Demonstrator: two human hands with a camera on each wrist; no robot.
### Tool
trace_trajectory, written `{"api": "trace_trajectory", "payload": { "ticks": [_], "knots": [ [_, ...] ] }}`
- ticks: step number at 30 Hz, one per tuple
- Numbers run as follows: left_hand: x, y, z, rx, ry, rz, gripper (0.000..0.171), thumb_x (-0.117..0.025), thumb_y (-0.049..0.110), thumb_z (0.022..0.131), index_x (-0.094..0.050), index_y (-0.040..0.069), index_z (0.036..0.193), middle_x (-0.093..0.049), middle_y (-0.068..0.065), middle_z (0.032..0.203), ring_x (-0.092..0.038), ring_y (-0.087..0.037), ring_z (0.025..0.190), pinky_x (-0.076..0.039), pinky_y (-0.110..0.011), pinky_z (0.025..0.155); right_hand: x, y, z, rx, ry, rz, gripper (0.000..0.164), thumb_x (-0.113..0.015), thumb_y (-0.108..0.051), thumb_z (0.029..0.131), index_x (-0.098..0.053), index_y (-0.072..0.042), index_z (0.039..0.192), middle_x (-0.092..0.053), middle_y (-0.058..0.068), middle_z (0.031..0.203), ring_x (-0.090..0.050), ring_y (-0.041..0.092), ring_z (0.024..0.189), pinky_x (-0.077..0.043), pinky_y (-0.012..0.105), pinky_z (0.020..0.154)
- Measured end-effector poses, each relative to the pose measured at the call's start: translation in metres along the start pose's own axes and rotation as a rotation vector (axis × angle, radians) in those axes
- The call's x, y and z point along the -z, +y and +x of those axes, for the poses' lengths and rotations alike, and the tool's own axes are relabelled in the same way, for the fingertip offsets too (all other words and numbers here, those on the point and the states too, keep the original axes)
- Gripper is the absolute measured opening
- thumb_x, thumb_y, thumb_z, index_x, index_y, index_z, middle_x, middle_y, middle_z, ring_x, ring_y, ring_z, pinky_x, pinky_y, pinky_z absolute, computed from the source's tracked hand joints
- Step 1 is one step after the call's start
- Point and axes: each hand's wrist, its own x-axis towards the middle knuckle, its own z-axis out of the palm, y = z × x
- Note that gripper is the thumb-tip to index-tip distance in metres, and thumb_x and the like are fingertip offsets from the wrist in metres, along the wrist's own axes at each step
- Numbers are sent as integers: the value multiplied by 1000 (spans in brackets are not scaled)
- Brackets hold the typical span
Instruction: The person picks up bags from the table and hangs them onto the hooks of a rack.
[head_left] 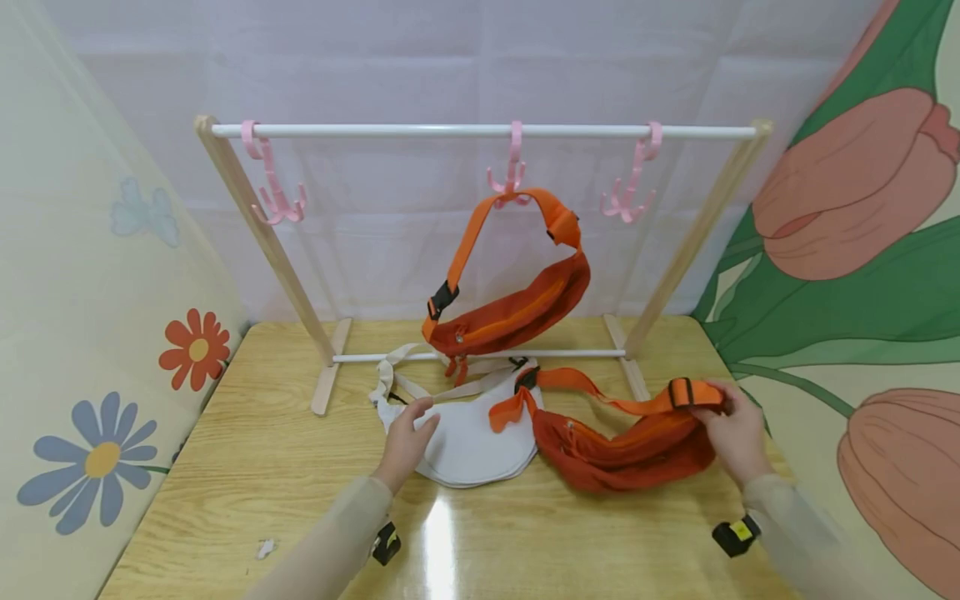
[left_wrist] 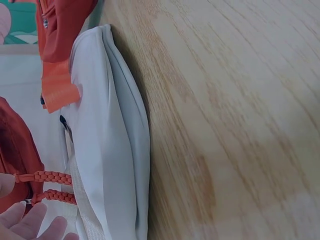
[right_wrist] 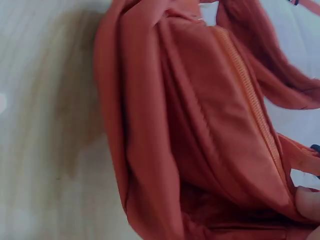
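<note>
One red bag [head_left: 622, 462] sits at the right of the table [head_left: 225, 467], long axis running left to right. The right hand [head_left: 738, 433] grips its right end by the orange strap [head_left: 573, 382]; the left hand [head_left: 407, 446], fingers loosely extended, is near the white bag [head_left: 472, 446].

What your views conceal

Just right of the white bag [head_left: 472, 442], the lying orange bag [head_left: 622, 458] covers part of its edge, and some fingers of your right hand [head_left: 738, 429] are hidden. Over the white bag's left side, you can't tell whether your left hand [head_left: 408, 442] touches it; the left wrist view crops that hand. A pale scrap [head_left: 266, 548], left of the white bag and nearer you, is too small to identify.
</note>
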Motion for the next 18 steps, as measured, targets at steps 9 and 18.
{"api": "trace_trajectory", "payload": {
  "ticks": [9,18],
  "knots": [
    [-4,3,-1,2,-18,-14,38,-58,7,100,-54,-12,132,-58,-31,133,-52,-49,125,-42,-59,105,9,-34,-2,103,118,74,47,-69,8,87,-60,5,133,-48,-44,87,-47,-21,87,-38,3,77],
    [-10,9,-1,-30,-88,9,43,-59,13,101,-52,-12,135,-57,-30,135,-51,-49,126,-41,-59,106,13,-65,-3,91,155,139,53,-73,4,87,-62,-7,138,-59,-35,95,-55,-15,92,-44,3,77]
  ]
}}
